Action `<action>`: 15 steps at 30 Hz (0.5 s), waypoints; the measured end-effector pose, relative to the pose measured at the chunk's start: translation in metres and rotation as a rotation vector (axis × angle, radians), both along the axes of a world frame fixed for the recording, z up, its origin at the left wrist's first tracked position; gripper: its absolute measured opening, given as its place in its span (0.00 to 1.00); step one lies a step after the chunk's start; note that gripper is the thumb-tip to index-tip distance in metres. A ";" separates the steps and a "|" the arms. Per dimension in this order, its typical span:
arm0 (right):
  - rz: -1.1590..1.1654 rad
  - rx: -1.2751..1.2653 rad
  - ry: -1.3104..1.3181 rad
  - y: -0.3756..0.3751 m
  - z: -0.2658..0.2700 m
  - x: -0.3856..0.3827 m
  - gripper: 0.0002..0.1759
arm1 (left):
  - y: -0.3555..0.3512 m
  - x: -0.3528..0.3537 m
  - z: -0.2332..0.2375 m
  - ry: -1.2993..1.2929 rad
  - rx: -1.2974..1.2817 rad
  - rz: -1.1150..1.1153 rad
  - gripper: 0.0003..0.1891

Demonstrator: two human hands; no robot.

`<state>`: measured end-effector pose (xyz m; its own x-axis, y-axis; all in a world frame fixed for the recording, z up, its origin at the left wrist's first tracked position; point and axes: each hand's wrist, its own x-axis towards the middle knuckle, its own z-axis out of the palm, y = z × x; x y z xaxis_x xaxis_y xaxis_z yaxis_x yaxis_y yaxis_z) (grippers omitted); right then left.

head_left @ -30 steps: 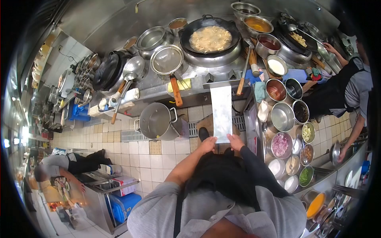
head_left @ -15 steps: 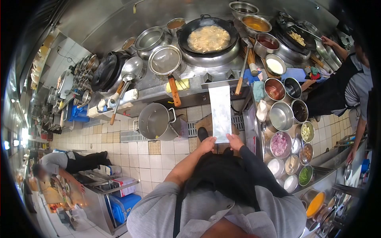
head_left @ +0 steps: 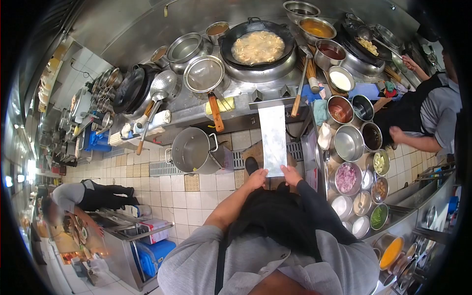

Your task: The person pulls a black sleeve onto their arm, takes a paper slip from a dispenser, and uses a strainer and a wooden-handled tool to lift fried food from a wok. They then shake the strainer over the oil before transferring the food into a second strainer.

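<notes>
A long whitish strip (head_left: pixel 274 140), smooth and sheet-like, stretches from the stove's front edge down to my body. My left hand (head_left: pixel 256 180) pinches its near left corner, and my right hand (head_left: pixel 292 175) grips the near right corner. Its far end meets a metal ledge (head_left: pixel 268 103) with two small upright brackets. Whether it is cloth or another sheet, I cannot tell. Beyond the ledge, a black wok (head_left: pixel 231 46) sits on a burner, with pale pieces in bubbling liquid (head_left: pixel 259 47).
A mesh strainer (head_left: pixel 204 73) and a wooden-handled ladle (head_left: pixel 301 83) flank the ledge. On the floor stands a large pot (head_left: pixel 191 150). Ingredient bowls, one with chopped onion (head_left: pixel 347 178), line my right. One person (head_left: pixel 432 105) works at another wok; a second (head_left: pixel 73 196) bends at left.
My hands and the strip hold still. The person on the right has drawn one arm in and shifted the ladle in the other wok. The person at left has moved slightly.
</notes>
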<state>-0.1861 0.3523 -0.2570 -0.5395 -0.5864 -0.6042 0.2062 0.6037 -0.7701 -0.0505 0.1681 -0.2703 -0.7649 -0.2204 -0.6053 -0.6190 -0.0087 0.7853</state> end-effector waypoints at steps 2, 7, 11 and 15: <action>0.009 0.010 0.008 0.000 0.001 0.000 0.32 | 0.000 0.000 0.003 -0.002 -0.005 -0.002 0.25; -0.003 -0.005 -0.014 -0.001 0.001 0.000 0.31 | 0.000 0.001 0.003 0.002 -0.012 0.003 0.25; -0.020 -0.029 -0.020 -0.001 0.007 0.001 0.31 | 0.000 0.000 0.008 -0.012 0.006 -0.003 0.23; -0.017 -0.018 -0.022 -0.001 0.005 0.000 0.31 | 0.000 0.000 0.004 -0.005 -0.002 0.006 0.25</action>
<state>-0.1865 0.3516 -0.2520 -0.5361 -0.5881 -0.6056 0.2336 0.5860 -0.7759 -0.0506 0.1681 -0.2661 -0.7603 -0.2260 -0.6090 -0.6231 -0.0114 0.7821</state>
